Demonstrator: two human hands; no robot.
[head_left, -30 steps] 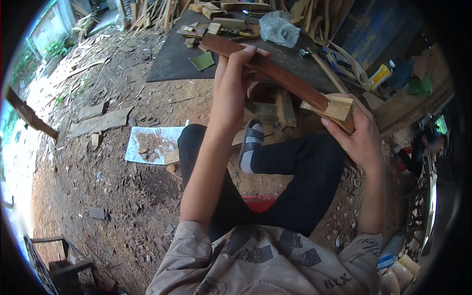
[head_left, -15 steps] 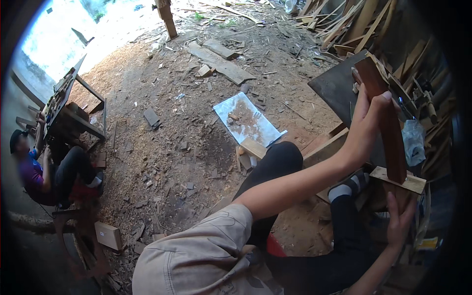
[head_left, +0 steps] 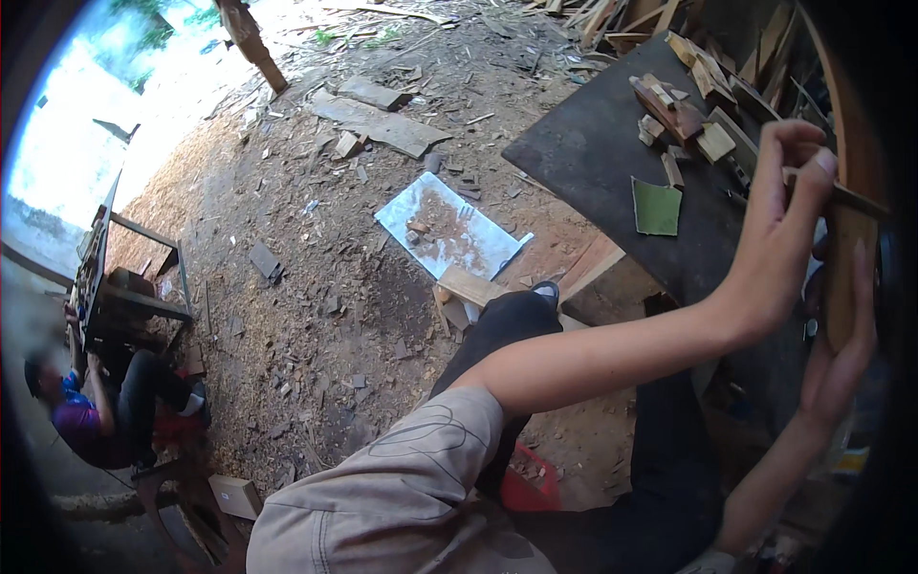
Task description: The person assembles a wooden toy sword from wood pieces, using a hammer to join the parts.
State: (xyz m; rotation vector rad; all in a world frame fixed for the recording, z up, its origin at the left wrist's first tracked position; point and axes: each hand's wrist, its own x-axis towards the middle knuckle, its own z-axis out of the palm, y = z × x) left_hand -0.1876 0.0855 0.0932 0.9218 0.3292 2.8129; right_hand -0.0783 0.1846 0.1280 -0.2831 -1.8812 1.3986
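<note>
Far to the right, my left hand is raised with its fingers curled around the end of a thin wooden strip. That strip lies across a brown wooden bar, which stands roughly upright at the rim of the view. Below the strip, my right hand grips the bar's lower part, its fingers along the side and its palm underneath. The bar's upper part runs up into the dark edge. Beside my hands is a dark tabletop with a green square sheet on it.
Wood offcuts lie on the tabletop. Shavings and scraps cover the floor around a white sheet and flat boards. A wooden block is near my knee. At far left a person sits at a bench.
My left hand has left the bar's upper part and now holds the strip's end. My right hand and the bar have risen and moved right. The view has shifted, showing more tabletop.
</note>
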